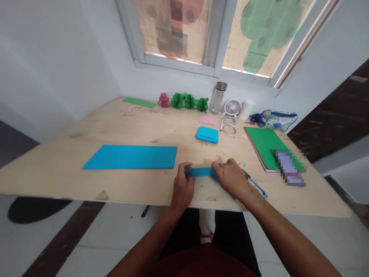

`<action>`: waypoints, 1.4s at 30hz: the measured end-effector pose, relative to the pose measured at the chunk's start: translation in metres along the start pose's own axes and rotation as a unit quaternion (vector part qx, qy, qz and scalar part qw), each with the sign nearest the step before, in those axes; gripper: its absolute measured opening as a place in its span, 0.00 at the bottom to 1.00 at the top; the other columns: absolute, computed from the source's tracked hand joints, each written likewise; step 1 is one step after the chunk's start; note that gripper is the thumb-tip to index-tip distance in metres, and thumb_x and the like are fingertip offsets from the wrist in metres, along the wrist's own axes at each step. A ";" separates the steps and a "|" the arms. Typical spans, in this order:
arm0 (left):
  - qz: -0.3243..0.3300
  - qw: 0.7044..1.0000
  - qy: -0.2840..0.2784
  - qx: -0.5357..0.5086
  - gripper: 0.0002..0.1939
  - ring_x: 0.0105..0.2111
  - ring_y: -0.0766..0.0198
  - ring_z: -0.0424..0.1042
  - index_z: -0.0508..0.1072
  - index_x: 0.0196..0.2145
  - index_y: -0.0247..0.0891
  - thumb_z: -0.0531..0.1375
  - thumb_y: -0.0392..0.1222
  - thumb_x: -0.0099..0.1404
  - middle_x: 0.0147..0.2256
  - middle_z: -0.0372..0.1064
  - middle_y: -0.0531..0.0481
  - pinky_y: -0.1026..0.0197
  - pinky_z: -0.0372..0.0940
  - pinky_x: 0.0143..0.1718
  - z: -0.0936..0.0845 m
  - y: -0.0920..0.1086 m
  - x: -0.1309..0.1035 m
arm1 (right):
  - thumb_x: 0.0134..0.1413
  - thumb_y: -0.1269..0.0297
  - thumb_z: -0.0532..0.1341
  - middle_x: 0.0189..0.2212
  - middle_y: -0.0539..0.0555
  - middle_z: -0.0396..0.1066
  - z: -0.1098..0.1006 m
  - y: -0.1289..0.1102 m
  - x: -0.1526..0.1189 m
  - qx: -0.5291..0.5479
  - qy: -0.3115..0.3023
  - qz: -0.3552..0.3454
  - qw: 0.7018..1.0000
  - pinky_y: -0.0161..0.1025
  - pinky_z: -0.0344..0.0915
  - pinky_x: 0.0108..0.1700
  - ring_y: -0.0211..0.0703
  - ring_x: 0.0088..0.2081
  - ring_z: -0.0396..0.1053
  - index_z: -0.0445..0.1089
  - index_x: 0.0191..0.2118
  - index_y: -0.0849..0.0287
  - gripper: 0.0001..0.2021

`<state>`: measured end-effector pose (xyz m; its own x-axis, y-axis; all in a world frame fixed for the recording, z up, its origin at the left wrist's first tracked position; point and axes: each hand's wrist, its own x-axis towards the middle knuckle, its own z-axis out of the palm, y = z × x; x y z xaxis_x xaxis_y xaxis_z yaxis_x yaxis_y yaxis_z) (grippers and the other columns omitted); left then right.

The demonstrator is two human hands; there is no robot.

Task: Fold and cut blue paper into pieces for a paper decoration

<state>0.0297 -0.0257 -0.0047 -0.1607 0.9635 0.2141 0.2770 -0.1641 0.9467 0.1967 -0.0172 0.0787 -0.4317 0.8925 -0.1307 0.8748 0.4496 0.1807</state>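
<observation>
Near the table's front edge, a narrow strip of blue paper (201, 172) lies between my two hands. My left hand (184, 185) is curled at its left end, fingers and thumb closed on the paper. At the other end, my right hand (230, 177) pinches the strip and covers that end; a bit of blue shows below the palm. Just right of my right hand rest snips with light blue handles (260, 189), partly behind the wrist. A large blue sheet (132, 157) lies flat to the left. Beyond my hands sits a small stack of blue paper pieces (207, 134).
Along the back stand green paper flowers (189, 101), a pink one (164, 100), a glass bottle (218, 99) and a small fan (232, 107). Rolls of tape (229, 130) lie nearby. At right, a phone (289, 168) rests on green sheets (263, 144), before a clear pouch (278, 120).
</observation>
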 end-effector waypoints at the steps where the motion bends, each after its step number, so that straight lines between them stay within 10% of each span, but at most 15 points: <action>1: -0.001 1.000 0.000 0.000 0.17 0.45 0.57 0.71 0.66 0.43 0.40 0.52 0.30 0.56 0.42 0.71 0.47 0.52 0.64 0.50 -0.001 0.000 0.001 | 0.58 0.78 0.51 0.34 0.60 0.77 -0.001 0.000 -0.001 0.002 -0.002 0.003 1.000 0.41 0.50 0.39 0.45 0.32 0.72 0.63 0.41 0.61 0.09; 10: -0.064 0.978 -0.040 -0.196 0.16 0.39 0.58 0.73 0.69 0.40 0.37 0.63 0.42 0.52 0.37 0.74 0.48 0.56 0.68 0.43 -0.024 0.025 0.026 | 0.64 0.68 0.49 0.36 0.57 0.76 -0.003 0.003 -0.007 0.211 0.012 0.080 0.974 0.37 0.57 0.38 0.46 0.37 0.72 0.66 0.45 0.59 0.10; 19: -0.145 0.949 -0.154 -0.233 0.18 0.37 0.56 0.73 0.71 0.41 0.35 0.63 0.45 0.53 0.35 0.75 0.46 0.54 0.69 0.39 0.003 0.026 0.009 | 0.61 0.60 0.51 0.32 0.52 0.71 0.054 -0.021 -0.014 0.616 0.178 0.115 0.759 0.38 0.65 0.39 0.44 0.35 0.69 0.68 0.38 0.58 0.11; 35: -0.108 0.979 -0.103 -0.141 0.13 0.40 0.55 0.72 0.66 0.43 0.40 0.57 0.43 0.59 0.36 0.72 0.47 0.53 0.69 0.39 0.016 0.022 -0.008 | 0.61 0.57 0.52 0.27 0.49 0.68 0.061 -0.053 -0.020 0.652 0.240 0.193 0.693 0.36 0.63 0.35 0.40 0.30 0.65 0.64 0.32 0.56 0.11; 42: -0.108 0.969 -0.164 -0.151 0.15 0.36 0.57 0.71 0.64 0.42 0.38 0.58 0.45 0.58 0.34 0.69 0.50 0.54 0.68 0.38 0.007 0.027 0.002 | 0.53 0.52 0.59 0.19 0.44 0.59 0.056 -0.039 -0.027 0.765 0.180 0.154 0.599 0.32 0.54 0.25 0.34 0.21 0.56 0.64 0.28 0.57 0.13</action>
<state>0.0433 -0.0273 0.0199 0.1384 0.9896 -0.0387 -0.0269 0.0428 0.9987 0.1869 -0.0608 0.0207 0.0229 0.9984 -0.0522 -0.0153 -0.0519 -0.9985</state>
